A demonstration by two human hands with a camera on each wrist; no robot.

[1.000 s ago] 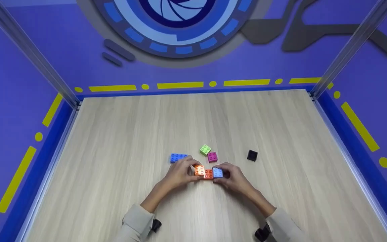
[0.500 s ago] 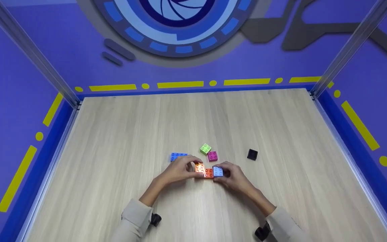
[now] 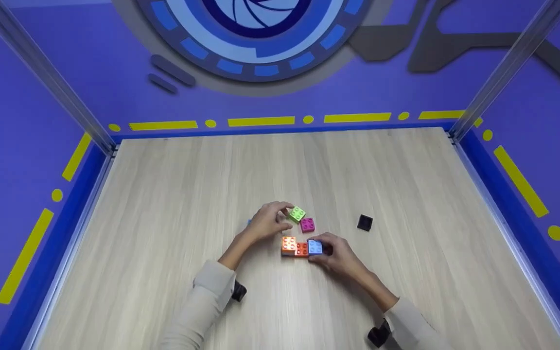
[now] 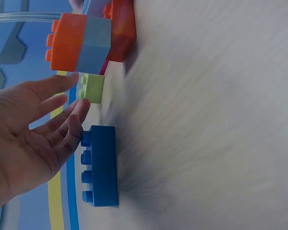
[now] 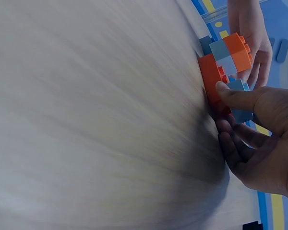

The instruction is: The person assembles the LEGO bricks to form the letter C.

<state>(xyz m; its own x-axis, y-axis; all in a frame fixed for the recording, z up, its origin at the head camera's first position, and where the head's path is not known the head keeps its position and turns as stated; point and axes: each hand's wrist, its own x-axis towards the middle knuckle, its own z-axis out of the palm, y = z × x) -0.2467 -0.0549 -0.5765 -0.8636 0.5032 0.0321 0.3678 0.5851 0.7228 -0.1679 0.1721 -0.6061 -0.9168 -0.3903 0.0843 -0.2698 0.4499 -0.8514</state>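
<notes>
A built piece of toy bricks stands on the table: a red brick (image 3: 301, 249) at the base, a light-blue brick (image 3: 315, 247) on its right end, and an orange brick (image 4: 68, 42) over a grey-blue brick (image 4: 94, 44) at its left end. My right hand (image 3: 341, 257) pinches the right end of this piece between thumb and fingers. Beyond it, my left hand (image 3: 264, 223) reaches toward a lime-green brick (image 3: 297, 214), thumb and fingers spread apart with nothing between them. A magenta brick (image 3: 307, 224) lies just right of the green one.
A long blue brick (image 4: 103, 165) lies under and beside my left hand, almost hidden in the head view. Off to the right on the table (image 3: 187, 184) is a black square piece (image 3: 365, 222). Blue-purple panels (image 3: 280, 107) wall in the back and sides.
My left hand has let go of the orange brick end and moved away from me, up to the green brick. My right hand stays on the built piece.
</notes>
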